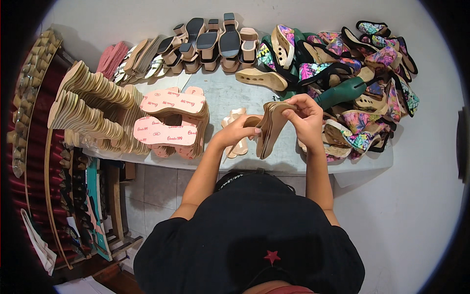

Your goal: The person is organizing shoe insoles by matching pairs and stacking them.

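Note:
A thin bundle of tan shoe insoles (270, 128) is held upright and fanned over the table's front part. My right hand (307, 120) pinches its upper end, thumb on the near face and fingers behind. At the bundle's left side, my left hand (234, 133) is closed on a curved tan insole end, the thumb lying across it; the fingers behind are partly hidden. Pale beige insole-shaped pieces (240, 148) lie on the table under my left hand, partly covered by it.
Left on the table (225, 93) stand stacked pink-printed insoles (169, 103) and long rows of wooden-toned soles (93, 115). Chunky-heeled sandals (230, 44) line the back. Floral wedge shoes (357, 122) and a green shoe last (342, 93) crowd the right. A shoe rack (81, 196) is at far left.

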{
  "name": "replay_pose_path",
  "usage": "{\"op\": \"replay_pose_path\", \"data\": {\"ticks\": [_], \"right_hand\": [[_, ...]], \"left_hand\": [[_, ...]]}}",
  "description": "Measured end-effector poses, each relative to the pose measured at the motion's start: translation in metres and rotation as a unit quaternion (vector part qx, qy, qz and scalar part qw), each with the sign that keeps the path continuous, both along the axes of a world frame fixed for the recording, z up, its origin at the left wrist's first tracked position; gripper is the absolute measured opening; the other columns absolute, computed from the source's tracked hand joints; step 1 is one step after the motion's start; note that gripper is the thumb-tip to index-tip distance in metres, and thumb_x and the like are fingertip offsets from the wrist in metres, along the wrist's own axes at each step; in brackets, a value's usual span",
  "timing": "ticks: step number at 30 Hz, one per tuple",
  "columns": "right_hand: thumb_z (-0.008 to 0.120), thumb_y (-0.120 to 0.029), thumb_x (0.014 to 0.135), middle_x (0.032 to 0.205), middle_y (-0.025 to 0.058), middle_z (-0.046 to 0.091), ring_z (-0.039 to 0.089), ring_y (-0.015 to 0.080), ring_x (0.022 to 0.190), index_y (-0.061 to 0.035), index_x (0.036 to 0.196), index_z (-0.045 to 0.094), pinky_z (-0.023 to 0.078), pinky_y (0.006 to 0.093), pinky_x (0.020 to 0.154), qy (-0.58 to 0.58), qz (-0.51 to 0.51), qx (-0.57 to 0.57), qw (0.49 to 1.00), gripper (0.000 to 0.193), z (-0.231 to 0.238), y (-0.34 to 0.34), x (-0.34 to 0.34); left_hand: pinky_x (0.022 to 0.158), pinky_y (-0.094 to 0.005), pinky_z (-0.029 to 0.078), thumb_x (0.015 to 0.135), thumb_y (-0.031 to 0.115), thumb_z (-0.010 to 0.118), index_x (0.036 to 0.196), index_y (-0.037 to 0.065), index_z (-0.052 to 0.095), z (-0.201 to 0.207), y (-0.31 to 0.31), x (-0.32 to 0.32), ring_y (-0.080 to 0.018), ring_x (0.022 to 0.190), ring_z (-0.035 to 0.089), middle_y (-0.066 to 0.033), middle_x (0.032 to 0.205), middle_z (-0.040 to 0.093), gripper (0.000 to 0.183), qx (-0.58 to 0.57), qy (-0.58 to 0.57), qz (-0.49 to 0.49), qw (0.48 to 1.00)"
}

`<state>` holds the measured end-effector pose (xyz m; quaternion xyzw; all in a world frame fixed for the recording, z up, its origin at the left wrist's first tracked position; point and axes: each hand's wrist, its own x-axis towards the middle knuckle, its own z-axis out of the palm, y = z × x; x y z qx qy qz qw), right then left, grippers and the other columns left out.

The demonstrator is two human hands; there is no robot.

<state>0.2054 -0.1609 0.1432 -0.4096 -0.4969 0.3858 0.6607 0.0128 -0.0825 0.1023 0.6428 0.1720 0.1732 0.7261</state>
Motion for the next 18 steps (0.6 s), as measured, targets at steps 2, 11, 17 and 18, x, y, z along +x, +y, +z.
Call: {"op": "replay_pose_path", "data": {"ticks": [2, 11, 17, 18], "right_hand": [[0.067, 0.002, 0.074, 0.087, 0.004, 0.061, 0.058, 0.0093, 0.082, -0.0008, 0.089, 0.056, 0.046, 0.0223, 0.074, 0.011, 0.002, -0.003, 1.0, 0.019, -0.001, 0.0, 0.001], [0.067, 0.002, 0.073, 0.086, 0.004, 0.061, 0.057, 0.0092, 0.08, 0.0, 0.089, 0.056, 0.046, 0.022, 0.072, 0.017, -0.005, -0.009, 1.0, 0.02, -0.006, 0.0, 0.005], [0.068, 0.0, 0.073, 0.084, 0.0035, 0.061, 0.057, 0.0091, 0.078, -0.0005, 0.09, 0.056, 0.045, 0.0219, 0.071, 0.037, 0.002, -0.015, 0.999, 0.02, -0.011, 0.001, 0.005], [0.068, 0.0, 0.074, 0.084, 0.0033, 0.061, 0.057, 0.009, 0.078, -0.0006, 0.09, 0.056, 0.045, 0.0218, 0.071, 0.043, 0.002, -0.015, 0.999, 0.02, -0.011, 0.001, 0.007]], "left_hand": [[0.069, -0.0236, 0.04, 0.076, 0.024, 0.054, 0.117, -0.003, 0.049, -0.001, -0.002, 0.003, -0.0107, 0.079, 0.048, -0.0032, 0.091, 0.056, 0.049, 0.012, 0.005, -0.02, 1.0], [0.068, -0.024, 0.041, 0.073, 0.015, 0.047, 0.116, -0.003, 0.05, -0.014, 0.001, -0.001, -0.0105, 0.078, 0.048, -0.004, 0.093, 0.056, 0.047, 0.017, 0.014, -0.01, 1.0], [0.07, -0.0257, 0.042, 0.071, 0.009, 0.047, 0.115, -0.004, 0.05, -0.009, -0.001, -0.002, -0.0111, 0.08, 0.05, -0.0044, 0.094, 0.057, 0.046, -0.004, 0.036, -0.015, 0.999], [0.071, -0.0265, 0.042, 0.071, 0.009, 0.049, 0.115, -0.005, 0.05, -0.012, 0.0, -0.004, -0.0111, 0.081, 0.051, -0.0046, 0.094, 0.057, 0.046, -0.02, 0.03, 0.004, 0.999]]}}
